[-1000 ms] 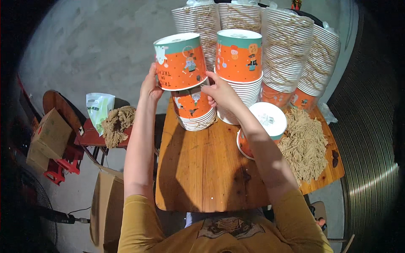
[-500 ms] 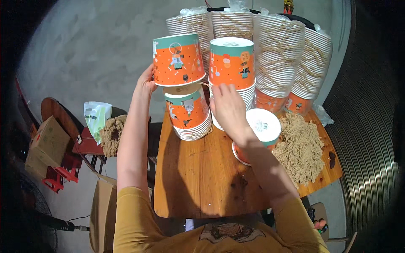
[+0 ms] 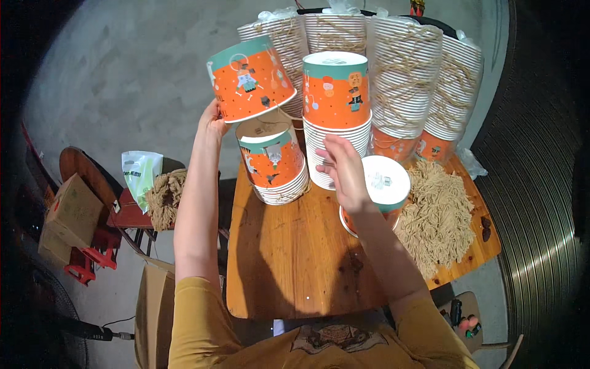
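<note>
My left hand grips the lower left rim of an upside-down orange paper bucket with a green band. This bucket tilts above a short stack of similar buckets, and a thin cord hangs by its rim. My right hand is open, fingers stretched, in front of a taller upside-down stack of buckets; I see nothing in it. Close to my right wrist is a bucket with its white base up. Right of that lies a heap of tan cords.
Tall bagged stacks of buckets line the back of the wooden table. To the left are a red stool with a plastic bag, a bundle of cords and cardboard boxes. A ribbed metal shutter stands at right.
The bucket in my left hand has risen slightly leftward and tilted, its right side up. My right hand has drawn back from beside the buckets, and its fingers have opened.
</note>
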